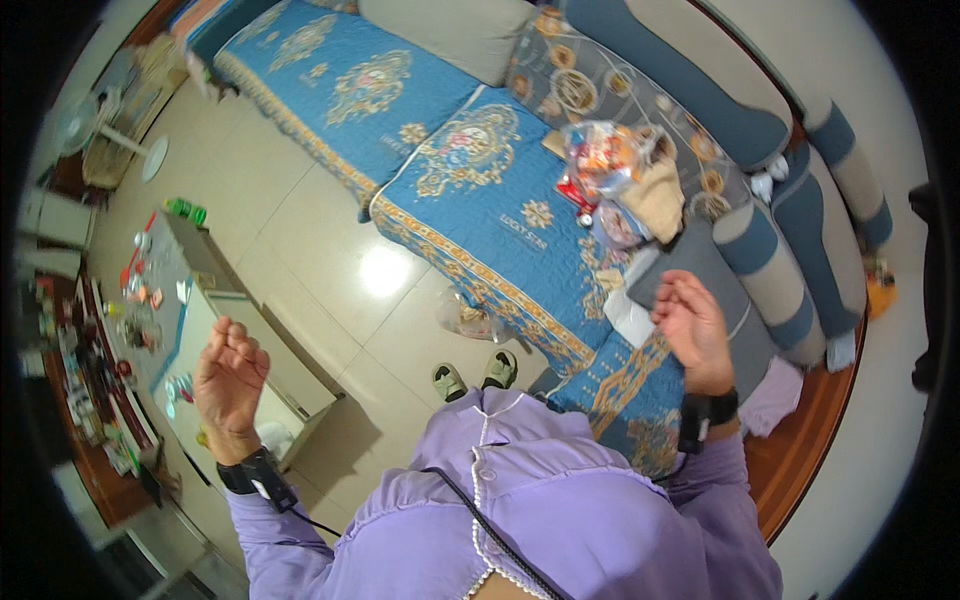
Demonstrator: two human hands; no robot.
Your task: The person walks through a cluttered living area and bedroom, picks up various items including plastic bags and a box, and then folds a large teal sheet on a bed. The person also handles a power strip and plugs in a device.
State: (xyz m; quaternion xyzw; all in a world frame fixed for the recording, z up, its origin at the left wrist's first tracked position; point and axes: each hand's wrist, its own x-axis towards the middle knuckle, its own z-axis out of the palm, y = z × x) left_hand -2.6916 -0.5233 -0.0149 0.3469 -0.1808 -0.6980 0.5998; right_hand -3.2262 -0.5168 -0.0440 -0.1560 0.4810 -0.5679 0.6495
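Observation:
My left hand [231, 382] is raised on the left, in front of the white coffee table [262, 335]. Its fingers are loosely bent with nothing in them. On the right, my right hand [694, 332] hangs over the edge of the sofa, palm inward, loosely curled, open and holding nothing. Nearest to it are a white paper-like sheet [628, 318] and a grey cushion [700, 265]. Beyond lies a heap of plastic packages [605, 160] with a beige cloth [655, 200] on the blue patterned sofa cover [470, 200].
A clear plastic bag [468, 318] stands on the tiled floor [330, 230] beside the sofa, ahead of my feet. A green bottle [186, 210] is at the coffee table's far end. Farther left are a white fan [125, 140] and a cluttered cabinet [110, 400].

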